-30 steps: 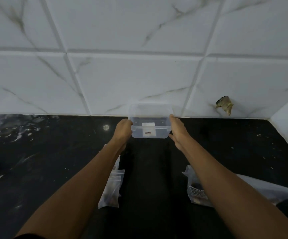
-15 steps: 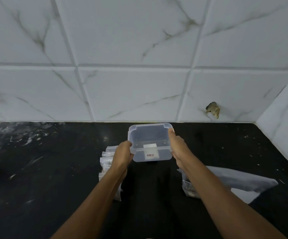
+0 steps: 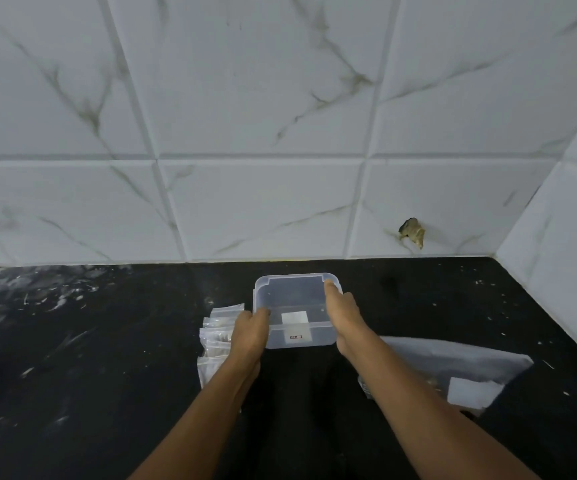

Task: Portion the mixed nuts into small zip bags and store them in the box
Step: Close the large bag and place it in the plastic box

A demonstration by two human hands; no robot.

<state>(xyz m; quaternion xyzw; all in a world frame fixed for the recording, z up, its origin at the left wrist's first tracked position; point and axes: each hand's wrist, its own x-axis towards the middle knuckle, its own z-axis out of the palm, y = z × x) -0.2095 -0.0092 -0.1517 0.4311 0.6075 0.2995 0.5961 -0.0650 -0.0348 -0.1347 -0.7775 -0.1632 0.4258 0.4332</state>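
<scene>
A clear plastic box [image 3: 295,296] with no lid and a small white label sits low over the black counter, held between both hands. My left hand [image 3: 249,332] grips its left wall, thumb hooked over the rim. My right hand [image 3: 344,313] grips the right wall, thumb along the rim. The box holds nothing I can see. A pile of small zip bags [image 3: 216,336] lies just left of the box, partly hidden by my left wrist. The large nut bag [image 3: 453,362] lies flat to the right, behind my right forearm.
The black counter [image 3: 107,358] is speckled with white marks. A white marble-tile wall [image 3: 263,168] runs along the back and turns in at the right corner. A chipped hole [image 3: 411,232] shows in the tile low on the right.
Both hands have drawn the box back from the wall towards me and lower, between the zip bags and the nut bag. The view has tilted down.
</scene>
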